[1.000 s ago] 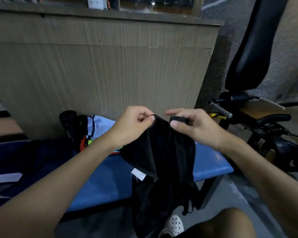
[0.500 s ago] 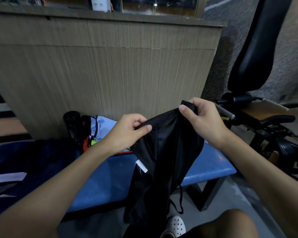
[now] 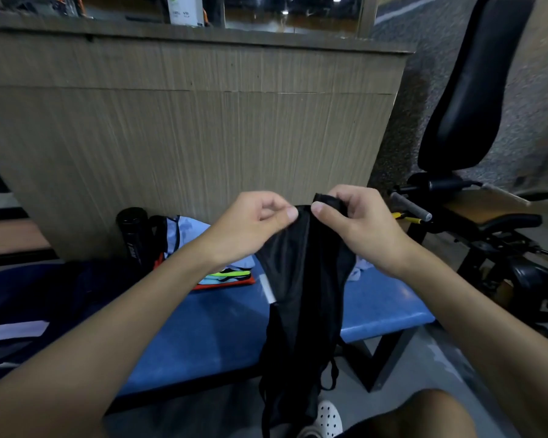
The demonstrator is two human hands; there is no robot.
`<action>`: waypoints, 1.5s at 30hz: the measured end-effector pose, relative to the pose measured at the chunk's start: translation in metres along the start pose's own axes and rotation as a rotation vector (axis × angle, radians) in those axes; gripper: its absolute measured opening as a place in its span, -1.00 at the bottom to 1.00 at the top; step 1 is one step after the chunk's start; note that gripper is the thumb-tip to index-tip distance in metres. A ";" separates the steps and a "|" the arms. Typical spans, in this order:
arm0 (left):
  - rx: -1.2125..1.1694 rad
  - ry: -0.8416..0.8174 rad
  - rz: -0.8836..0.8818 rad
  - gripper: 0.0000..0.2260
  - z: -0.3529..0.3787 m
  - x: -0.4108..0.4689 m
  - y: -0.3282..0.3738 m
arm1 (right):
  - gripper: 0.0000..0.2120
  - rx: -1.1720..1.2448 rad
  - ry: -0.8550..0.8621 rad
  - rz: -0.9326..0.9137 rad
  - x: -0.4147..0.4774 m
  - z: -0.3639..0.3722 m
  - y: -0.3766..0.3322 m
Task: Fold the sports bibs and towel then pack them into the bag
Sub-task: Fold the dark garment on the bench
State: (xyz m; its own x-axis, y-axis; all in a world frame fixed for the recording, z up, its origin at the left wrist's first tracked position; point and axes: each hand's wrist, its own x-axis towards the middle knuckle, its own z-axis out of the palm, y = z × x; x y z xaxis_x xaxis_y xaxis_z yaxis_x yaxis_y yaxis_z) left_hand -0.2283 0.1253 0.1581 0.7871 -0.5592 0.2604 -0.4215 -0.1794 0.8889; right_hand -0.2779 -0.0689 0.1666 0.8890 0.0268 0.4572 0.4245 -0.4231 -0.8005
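— Slippage worries us: our left hand and right hand pinch only the top hem of the black fabric; one loose thumb drops it.
— Agreed. It hangs straight below the grip, centre frame, before the blue bench; probably the bag, though dim light leaves doubt.

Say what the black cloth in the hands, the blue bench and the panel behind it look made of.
Black cloth: probably thin synthetic fabric. It hangs limp with a faint sheen and carries a white label.
Bench: padded top in what looks like vinyl. It is smooth and slightly glossy, with a rounded edge.
Panel: matte wood-grain laminate or veneer with fine vertical streaks. I cannot tell which.
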 end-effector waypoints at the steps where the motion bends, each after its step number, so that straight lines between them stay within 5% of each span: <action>1: -0.022 -0.005 -0.010 -0.76 0.001 -0.002 -0.002 | -0.76 -0.006 0.025 -0.002 0.001 -0.001 0.000; 5: 0.005 -0.042 0.005 -0.57 0.004 -0.011 -0.011 | -0.77 -0.012 0.084 0.020 0.002 -0.005 0.005; 11: 0.044 0.184 0.077 -0.94 0.000 0.000 -0.007 | -0.81 -0.020 0.098 0.064 0.003 -0.014 0.011; 15: 0.119 0.169 0.135 -0.54 -0.004 0.006 0.002 | -0.81 0.101 -0.096 0.020 -0.004 -0.009 0.000; 20: -0.019 -0.003 0.084 -0.49 -0.006 0.006 0.008 | -0.75 0.072 -0.168 -0.015 -0.002 0.003 0.002; 25: -0.073 0.125 0.039 -0.90 -0.011 0.002 0.002 | -0.73 0.021 -0.012 0.003 -0.001 0.004 0.002; 28: -0.020 0.139 0.113 -0.98 -0.007 -0.001 0.004 | -0.74 0.006 0.005 0.012 0.001 0.003 0.001; 32: 0.134 0.039 0.090 -0.67 -0.001 -0.008 0.000 | -0.75 0.003 0.021 0.002 0.003 0.002 0.000; 37: 0.248 0.169 0.177 -0.90 0.003 -0.001 -0.003 | -0.75 -0.016 0.036 0.020 0.004 0.000 0.002; 45: 0.195 0.314 0.171 -0.64 0.005 0.012 0.004 | -0.80 0.078 -0.019 -0.059 -0.006 -0.009 -0.003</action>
State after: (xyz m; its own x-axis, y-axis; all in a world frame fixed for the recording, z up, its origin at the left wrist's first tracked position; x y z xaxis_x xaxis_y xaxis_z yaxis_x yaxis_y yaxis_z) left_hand -0.2230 0.1144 0.1631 0.7846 -0.3257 0.5275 -0.6121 -0.2720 0.7426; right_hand -0.2861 -0.0759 0.1696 0.8649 0.0668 0.4974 0.4873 -0.3486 -0.8006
